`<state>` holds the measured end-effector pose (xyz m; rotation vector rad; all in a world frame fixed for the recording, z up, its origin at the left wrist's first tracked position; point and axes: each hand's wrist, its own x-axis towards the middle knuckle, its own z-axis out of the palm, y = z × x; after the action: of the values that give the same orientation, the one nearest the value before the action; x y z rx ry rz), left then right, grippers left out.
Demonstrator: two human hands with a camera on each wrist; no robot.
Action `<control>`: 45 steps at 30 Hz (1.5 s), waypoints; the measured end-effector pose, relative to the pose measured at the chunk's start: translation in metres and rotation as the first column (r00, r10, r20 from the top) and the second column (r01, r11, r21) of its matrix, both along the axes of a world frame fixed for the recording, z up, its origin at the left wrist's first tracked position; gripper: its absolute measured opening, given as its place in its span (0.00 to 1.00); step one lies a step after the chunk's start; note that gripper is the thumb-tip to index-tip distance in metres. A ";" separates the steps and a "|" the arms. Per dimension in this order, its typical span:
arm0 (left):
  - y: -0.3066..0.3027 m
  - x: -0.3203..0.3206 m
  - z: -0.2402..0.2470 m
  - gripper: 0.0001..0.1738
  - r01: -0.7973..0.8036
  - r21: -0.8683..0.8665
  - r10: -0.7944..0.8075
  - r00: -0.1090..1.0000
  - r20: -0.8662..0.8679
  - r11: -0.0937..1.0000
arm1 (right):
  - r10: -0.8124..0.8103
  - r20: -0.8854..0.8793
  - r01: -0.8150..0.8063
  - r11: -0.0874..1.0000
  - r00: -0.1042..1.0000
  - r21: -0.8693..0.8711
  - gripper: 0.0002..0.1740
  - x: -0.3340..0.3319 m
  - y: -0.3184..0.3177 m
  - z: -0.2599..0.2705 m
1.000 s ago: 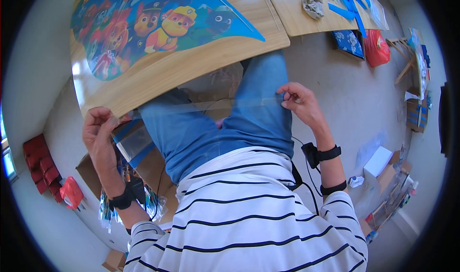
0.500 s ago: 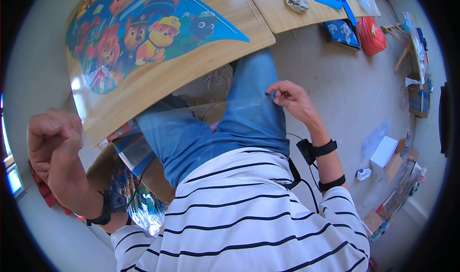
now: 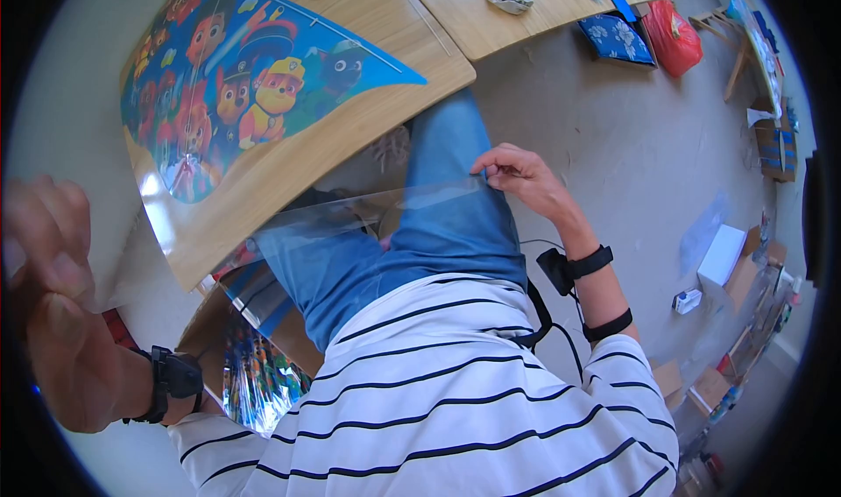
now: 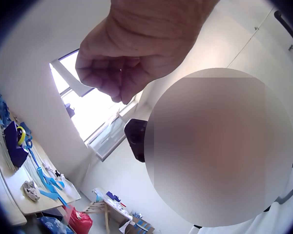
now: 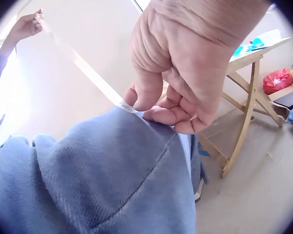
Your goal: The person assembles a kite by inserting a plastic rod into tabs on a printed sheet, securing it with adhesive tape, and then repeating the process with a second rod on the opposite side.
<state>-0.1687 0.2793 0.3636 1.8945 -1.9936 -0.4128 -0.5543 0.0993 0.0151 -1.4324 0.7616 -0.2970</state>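
The head view shows the film [image 3: 368,210] stretched across the lap from the right hand [image 3: 517,175] at the knee to the raised left hand [image 3: 48,260] at near left; a kite [image 3: 254,77] lies on the table [image 3: 350,129] beyond. Only the right wrist view shows the grips: right fingers [image 5: 171,114] pinch the film's edge at the jeans [image 5: 102,170]; its far end runs into the left hand's closed fingertips. A box [image 3: 206,324] at near left holds colourful packets [image 3: 256,373].
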 end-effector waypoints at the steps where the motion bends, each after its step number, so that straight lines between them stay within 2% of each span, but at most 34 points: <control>1: -0.003 0.001 0.005 0.05 0.018 0.010 -0.018 1.000 0.022 1.000 | 0.005 0.003 -0.005 1.000 1.000 0.004 0.16 -0.001 -0.001 -0.001; 4: 0.007 0.014 0.008 0.13 -0.016 -0.049 0.018 0.999 0.037 0.999 | 0.009 0.011 -0.010 0.999 1.000 0.034 0.16 -0.003 -0.002 -0.004; 6: 0.000 0.008 0.004 0.17 0.044 -0.113 -0.054 0.995 -0.088 0.993 | 0.014 0.017 -0.015 0.999 1.000 0.041 0.15 -0.004 -0.003 -0.008; 7: -0.011 0.005 0.000 0.17 0.125 -0.152 -0.155 0.967 -0.204 0.980 | 0.018 0.019 -0.018 0.999 1.000 0.043 0.14 -0.004 -0.004 -0.010; 10: -0.062 -0.019 -0.014 0.21 0.318 -0.313 -0.439 0.747 -0.500 0.895 | 0.017 0.058 -0.020 0.998 0.998 0.057 0.13 -0.004 -0.006 -0.014; 12: -0.069 -0.023 -0.015 0.23 0.363 -0.376 -0.522 0.634 -0.571 0.853 | 0.009 0.099 -0.019 0.994 0.995 0.103 0.13 -0.004 -0.006 -0.018; 13: -0.068 -0.022 -0.016 0.22 0.359 -0.384 -0.524 0.634 -0.569 0.851 | 0.005 0.118 -0.020 0.992 0.993 0.126 0.12 -0.004 -0.007 -0.019; 17: -0.042 -0.017 -0.011 0.21 0.236 -0.260 -0.329 0.846 -0.419 0.936 | -0.005 0.141 -0.023 0.981 0.990 0.192 0.10 -0.005 -0.009 -0.016; 20: -0.027 -0.010 -0.009 0.20 0.147 -0.200 -0.205 0.928 -0.312 0.969 | -0.003 0.146 -0.027 0.978 0.989 0.205 0.08 -0.005 -0.011 -0.018; 25: -0.008 0.011 -0.005 0.19 0.035 -0.148 -0.059 0.985 -0.162 0.988 | -0.008 0.146 -0.021 0.980 0.989 0.196 0.07 -0.002 -0.011 -0.020; 31: 0.000 0.029 0.010 0.18 -0.069 -0.078 0.071 0.997 0.017 0.995 | -0.026 0.099 0.009 0.986 0.995 0.165 0.06 -0.003 -0.011 -0.017; 34: -0.022 0.010 0.015 0.09 -0.044 -0.005 0.044 0.999 -0.026 0.999 | -0.029 0.067 0.026 0.999 0.997 0.043 0.06 -0.008 -0.013 -0.015; 37: -0.041 -0.004 0.004 0.07 -0.038 -0.174 0.021 0.995 -0.099 0.984 | -0.143 0.108 0.139 0.989 0.984 0.040 0.05 -0.006 -0.010 0.001; 40: -0.048 0.006 -0.002 0.07 -0.172 -0.249 0.119 0.969 -0.214 0.953 | -0.183 0.154 0.178 0.983 0.971 0.046 0.04 -0.005 -0.013 0.014; 42: -0.058 0.035 -0.010 0.13 -0.235 -0.240 0.175 0.953 -0.245 0.942 | -0.200 0.103 0.191 0.978 0.974 0.088 0.04 0.000 -0.012 0.024; 45: -0.089 0.068 -0.034 0.13 -0.259 -0.287 0.199 0.954 -0.223 0.922 | -0.230 0.053 0.224 0.969 0.972 0.106 0.05 0.012 -0.008 0.034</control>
<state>-0.1003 0.1901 0.3300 1.7857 -1.5825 -0.1881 -0.5426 0.0916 0.0487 -1.2376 0.8767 -0.4736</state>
